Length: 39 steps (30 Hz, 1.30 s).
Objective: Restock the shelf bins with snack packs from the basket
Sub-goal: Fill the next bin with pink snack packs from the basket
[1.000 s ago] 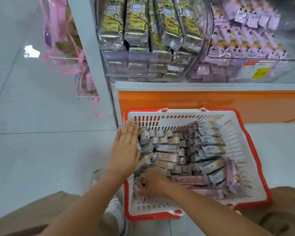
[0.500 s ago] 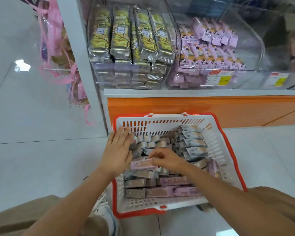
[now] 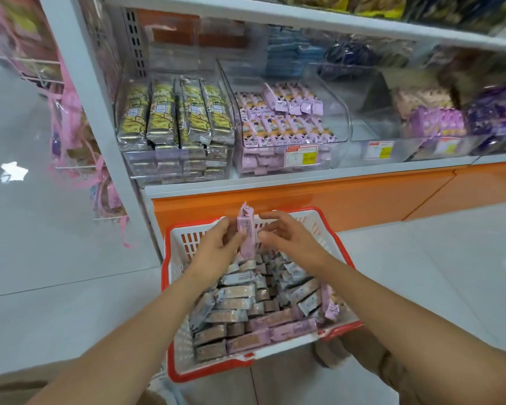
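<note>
A white basket with a red rim (image 3: pixel 170 290) stands on the floor below the shelf, filled with several grey and pink snack packs (image 3: pixel 246 314). Above its far end, both hands hold a pink snack pack (image 3: pixel 246 232) upright. My left hand (image 3: pixel 216 252) grips its left side and my right hand (image 3: pixel 289 241) pinches its right edge. On the lowest shelf, a clear bin (image 3: pixel 278 159) holds pink packs and is partly full.
A clear bin of yellow-and-silver packs (image 3: pixel 176 127) sits left of the pink bin, and an almost empty clear bin (image 3: pixel 374 124) to its right. The white shelf post (image 3: pixel 100 118) and orange base panel (image 3: pixel 333 203) stand behind the basket. Pink ribboned bags (image 3: pixel 70 135) hang at left.
Both hands have risen out of the basket with a pink pack between them. The view has tilted up toward the shelf bins.
</note>
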### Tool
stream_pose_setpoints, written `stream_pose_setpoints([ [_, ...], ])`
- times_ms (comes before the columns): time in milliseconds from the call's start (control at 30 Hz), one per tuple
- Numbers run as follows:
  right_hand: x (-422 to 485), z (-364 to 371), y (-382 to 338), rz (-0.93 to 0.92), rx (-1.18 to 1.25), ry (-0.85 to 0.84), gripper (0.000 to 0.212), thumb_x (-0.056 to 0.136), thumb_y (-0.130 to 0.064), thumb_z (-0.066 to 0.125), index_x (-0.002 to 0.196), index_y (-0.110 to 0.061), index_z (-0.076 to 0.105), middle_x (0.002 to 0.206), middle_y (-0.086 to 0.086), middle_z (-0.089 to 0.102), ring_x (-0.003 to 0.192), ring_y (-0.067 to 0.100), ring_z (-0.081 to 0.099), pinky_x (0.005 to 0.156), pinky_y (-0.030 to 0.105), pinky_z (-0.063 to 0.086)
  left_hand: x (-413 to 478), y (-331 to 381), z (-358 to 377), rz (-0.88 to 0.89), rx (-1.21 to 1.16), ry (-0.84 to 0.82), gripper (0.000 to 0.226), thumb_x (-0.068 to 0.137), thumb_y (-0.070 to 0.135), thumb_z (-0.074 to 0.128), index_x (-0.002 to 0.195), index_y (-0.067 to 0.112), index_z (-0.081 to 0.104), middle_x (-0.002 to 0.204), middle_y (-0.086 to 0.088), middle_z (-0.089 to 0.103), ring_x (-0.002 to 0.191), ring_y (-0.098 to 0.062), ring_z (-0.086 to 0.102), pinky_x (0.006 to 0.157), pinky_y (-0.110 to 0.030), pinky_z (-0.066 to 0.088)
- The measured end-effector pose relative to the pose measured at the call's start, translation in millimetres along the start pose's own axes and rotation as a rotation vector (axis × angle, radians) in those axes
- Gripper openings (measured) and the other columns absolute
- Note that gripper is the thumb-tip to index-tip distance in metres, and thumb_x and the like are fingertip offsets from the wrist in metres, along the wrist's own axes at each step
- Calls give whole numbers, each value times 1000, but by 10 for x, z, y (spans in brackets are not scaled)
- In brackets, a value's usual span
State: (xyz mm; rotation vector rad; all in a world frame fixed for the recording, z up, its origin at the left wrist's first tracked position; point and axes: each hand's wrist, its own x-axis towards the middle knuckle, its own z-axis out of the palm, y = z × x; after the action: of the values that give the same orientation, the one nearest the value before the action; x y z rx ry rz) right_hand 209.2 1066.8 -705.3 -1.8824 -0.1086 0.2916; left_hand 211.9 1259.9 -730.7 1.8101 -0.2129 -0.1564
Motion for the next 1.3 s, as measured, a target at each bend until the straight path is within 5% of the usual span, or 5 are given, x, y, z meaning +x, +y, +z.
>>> stream_pose_setpoints([
  [367,-140,-258,-238,-205,-194,224,34,81,-20,79,110,-22,61,91,-5,66,78,8,60,68,23,47,194,533,118,-13,-256,13,23,103,10,46,122,8,59,113,7,66,102,3,62,91,-13,49],
  [667,372,-848,-888,-306,-226,474,27,82,-10,75,99,-29,65,76,-2,59,65,6,53,61,19,44,778,821,-200,562,631,446,36,90,11,49,125,14,61,136,-4,53,134,-24,39,114,-39,20],
  [867,1131,-1111,-1089,-289,-421,597,19,82,-16,73,99,-20,66,67,-1,52,62,17,52,65,36,49,1043,712,-355,484,1048,402,67,86,18,65,149,16,42,157,-9,36,149,-30,22,121,-54,8],
  [1167,2125,-974,-1285,-214,-677,618,25,86,-23,69,111,-19,67,67,-4,55,62,14,51,65,32,48,1174,496,-280,541,1096,485,72,81,21,61,149,10,41,155,-14,37,147,-31,22,121,-53,-1],
  [1300,2318,-906,-1283,-203,-817,632,27,90,-23,66,116,-17,70,98,9,72,84,22,64,74,27,46,1193,436,-301,553,1077,475,72,83,21,58,151,11,38,156,-13,36,147,-31,22,122,-51,-3],
])
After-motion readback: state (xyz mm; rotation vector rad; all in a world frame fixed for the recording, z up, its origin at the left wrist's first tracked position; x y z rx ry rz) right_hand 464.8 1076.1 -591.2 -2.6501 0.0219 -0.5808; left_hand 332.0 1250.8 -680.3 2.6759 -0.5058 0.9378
